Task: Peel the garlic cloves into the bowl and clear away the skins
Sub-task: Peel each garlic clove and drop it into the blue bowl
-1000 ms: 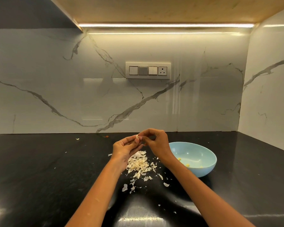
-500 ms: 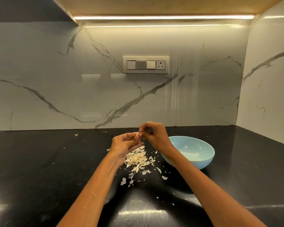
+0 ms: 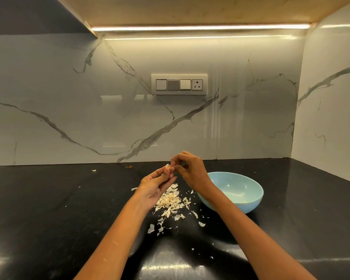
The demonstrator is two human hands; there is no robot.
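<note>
Papery skin is coming off the garlic clove [image 3: 167,167], both hands staying raised above the skins pile [image 3: 171,201]: left hand [image 3: 154,185] pinching it, right hand [image 3: 190,170] pinching skin. Bowl [image 3: 249,205] at 3 o'clock on bench [image 3: 49,209]; peeling unfinished.

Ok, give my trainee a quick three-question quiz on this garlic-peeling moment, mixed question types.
1. True or false: the garlic clove is held above the counter, pinched between the left hand and right hand.
2. The skins lie: A) in the bowl B) on the counter, left of the bowl C) against the wall.
3. What colour is the bowl?

Key: 1 true; 2 B; 3 light blue.
</note>
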